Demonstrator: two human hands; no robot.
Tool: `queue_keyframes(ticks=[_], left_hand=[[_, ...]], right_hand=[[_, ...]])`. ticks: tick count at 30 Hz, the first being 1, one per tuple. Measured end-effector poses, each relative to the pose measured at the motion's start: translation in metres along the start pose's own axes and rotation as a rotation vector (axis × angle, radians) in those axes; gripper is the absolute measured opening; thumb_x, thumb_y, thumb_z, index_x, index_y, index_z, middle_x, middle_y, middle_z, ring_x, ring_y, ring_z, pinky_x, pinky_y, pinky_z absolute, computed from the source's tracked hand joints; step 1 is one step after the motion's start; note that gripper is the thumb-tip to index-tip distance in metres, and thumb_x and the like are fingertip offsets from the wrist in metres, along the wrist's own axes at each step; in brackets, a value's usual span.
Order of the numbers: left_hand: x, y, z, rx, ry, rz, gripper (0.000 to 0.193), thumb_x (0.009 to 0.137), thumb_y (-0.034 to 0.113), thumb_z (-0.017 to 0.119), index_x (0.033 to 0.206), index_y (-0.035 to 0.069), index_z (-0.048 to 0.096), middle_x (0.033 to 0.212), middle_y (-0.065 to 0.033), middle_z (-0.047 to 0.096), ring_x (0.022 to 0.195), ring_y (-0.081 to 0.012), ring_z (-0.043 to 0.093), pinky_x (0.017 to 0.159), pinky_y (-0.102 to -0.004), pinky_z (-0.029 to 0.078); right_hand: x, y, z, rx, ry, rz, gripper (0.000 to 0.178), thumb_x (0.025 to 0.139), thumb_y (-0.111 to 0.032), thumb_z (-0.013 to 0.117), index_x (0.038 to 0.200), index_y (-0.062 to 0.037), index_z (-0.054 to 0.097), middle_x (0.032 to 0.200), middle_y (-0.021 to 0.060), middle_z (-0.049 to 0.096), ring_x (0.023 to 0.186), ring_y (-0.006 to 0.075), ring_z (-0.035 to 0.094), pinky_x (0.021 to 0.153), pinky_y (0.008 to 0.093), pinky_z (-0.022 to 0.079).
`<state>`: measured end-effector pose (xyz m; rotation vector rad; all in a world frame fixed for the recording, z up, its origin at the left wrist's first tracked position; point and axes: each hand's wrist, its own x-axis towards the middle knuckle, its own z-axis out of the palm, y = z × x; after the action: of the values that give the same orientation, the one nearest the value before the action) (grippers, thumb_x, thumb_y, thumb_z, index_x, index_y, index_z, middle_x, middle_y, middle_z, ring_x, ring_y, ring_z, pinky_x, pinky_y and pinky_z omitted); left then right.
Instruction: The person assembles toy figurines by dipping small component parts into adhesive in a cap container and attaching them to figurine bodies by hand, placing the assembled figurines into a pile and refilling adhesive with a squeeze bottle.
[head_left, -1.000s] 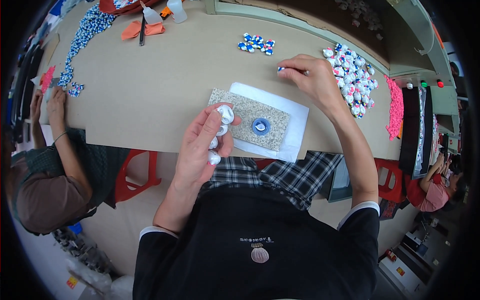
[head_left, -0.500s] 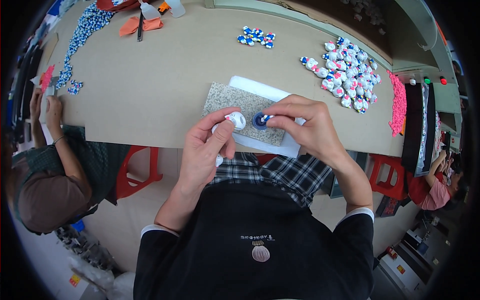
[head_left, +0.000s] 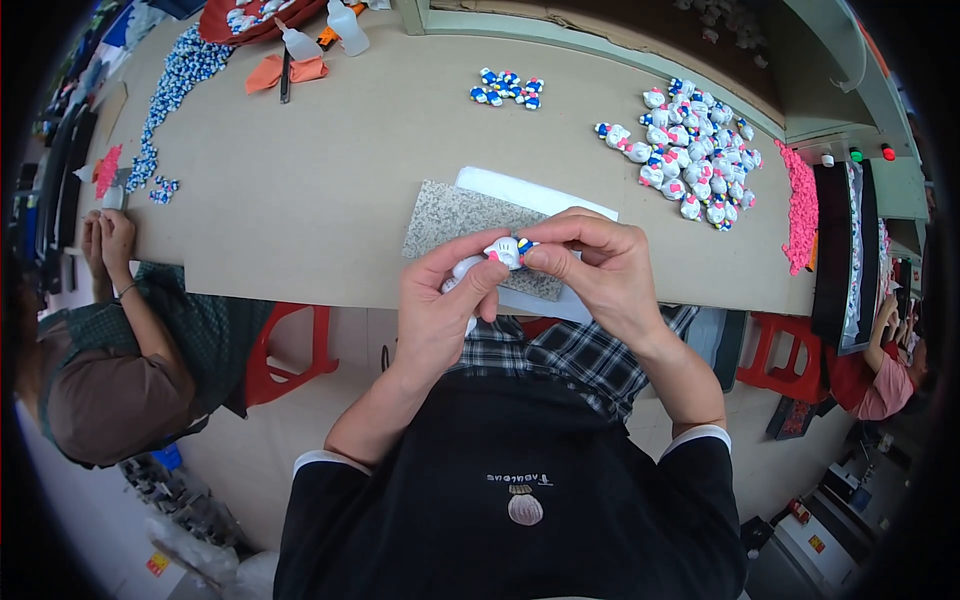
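Between the thumb and fingers of my left hand (head_left: 432,310) is a white cat-shaped figurine head (head_left: 503,251) with a pink bow. More white heads (head_left: 462,270) are tucked in the same hand. My right hand (head_left: 612,275) pinches a small blue figurine body (head_left: 525,246), which touches the head. Both hands hover over a speckled grey stone slab (head_left: 460,208). Beneath the slab lies white paper (head_left: 530,190). The round blue dish on the slab is hidden by my hands.
Assembled white-and-blue figurines (head_left: 700,150) lie heaped at the right, beside pink pieces (head_left: 800,210). Several blue bodies (head_left: 507,88) sit ahead. At the far left are many blue pieces (head_left: 185,75), squeeze bottles (head_left: 348,28) and a red bowl (head_left: 262,25). A co-worker (head_left: 120,380) sits at the left.
My right hand has lifted the blue figurine body from the blue dish and brought it left to the white head. My left hand has turned the head and moved slightly right.
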<state>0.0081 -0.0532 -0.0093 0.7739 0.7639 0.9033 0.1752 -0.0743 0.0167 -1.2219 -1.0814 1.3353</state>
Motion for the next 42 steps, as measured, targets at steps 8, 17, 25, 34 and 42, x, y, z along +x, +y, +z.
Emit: queue_keyframes(ticks=[8, 17, 25, 34, 42], left_hand=[[0.006, 0.000, 0.003, 0.097, -0.034, 0.129, 0.020, 0.080, 0.002, 0.063, 0.100, 0.001, 0.064, 0.081, -0.0068, 0.061, 0.049, -0.0061, 0.050, 0.043, -0.0169, 0.038], [0.023, 0.014, 0.011, 0.026, -0.038, -0.062, 0.031, 0.088, 0.011, 0.055, 0.118, 0.003, 0.052, 0.094, -0.0072, 0.061, 0.058, -0.0044, 0.048, 0.044, -0.0165, 0.032], [0.012, 0.016, -0.022, -0.246, -0.091, -0.121, 0.033, 0.095, 0.027, 0.042, 0.118, 0.004, 0.047, 0.100, -0.0095, 0.057, 0.056, -0.0071, 0.046, 0.043, -0.0174, 0.033], [0.006, 0.017, -0.025, -0.307, -0.082, -0.146, 0.036, 0.094, 0.029, 0.044, 0.118, 0.003, 0.049, 0.092, -0.0081, 0.056, 0.053, -0.0064, 0.042, 0.042, -0.0164, 0.030], [0.007, 0.020, -0.008, -0.168, -0.113, -0.228, 0.027, 0.094, 0.020, 0.044, 0.112, 0.003, 0.053, 0.089, -0.0092, 0.059, 0.047, -0.0057, 0.042, 0.037, -0.0159, 0.029]], right_hand=[[-0.005, 0.006, 0.004, 0.119, 0.089, -0.074, 0.014, 0.078, 0.001, 0.064, 0.092, 0.0026, 0.066, 0.087, 0.0082, 0.062, 0.082, 0.0120, 0.058, 0.073, 0.0235, 0.048], [0.028, -0.007, -0.049, 0.023, 0.062, 0.085, 0.012, 0.082, -0.006, 0.062, 0.090, 0.0014, 0.066, 0.089, 0.0087, 0.065, 0.079, 0.0104, 0.060, 0.073, 0.0238, 0.048], [0.079, -0.014, -0.062, -1.148, 0.170, -0.316, 0.020, 0.074, -0.010, 0.065, 0.091, -0.0002, 0.065, 0.079, 0.0132, 0.063, 0.066, 0.0243, 0.060, 0.064, 0.0327, 0.048], [0.125, 0.016, -0.050, -1.278, 0.165, -0.476, 0.017, 0.075, -0.010, 0.064, 0.090, -0.0031, 0.065, 0.080, 0.0111, 0.063, 0.073, 0.0235, 0.061, 0.064, 0.0329, 0.047], [0.047, -0.025, -0.023, -0.444, -0.163, -0.203, 0.014, 0.081, -0.005, 0.059, 0.093, -0.0021, 0.066, 0.086, 0.0072, 0.064, 0.077, 0.0123, 0.059, 0.069, 0.0234, 0.047]])
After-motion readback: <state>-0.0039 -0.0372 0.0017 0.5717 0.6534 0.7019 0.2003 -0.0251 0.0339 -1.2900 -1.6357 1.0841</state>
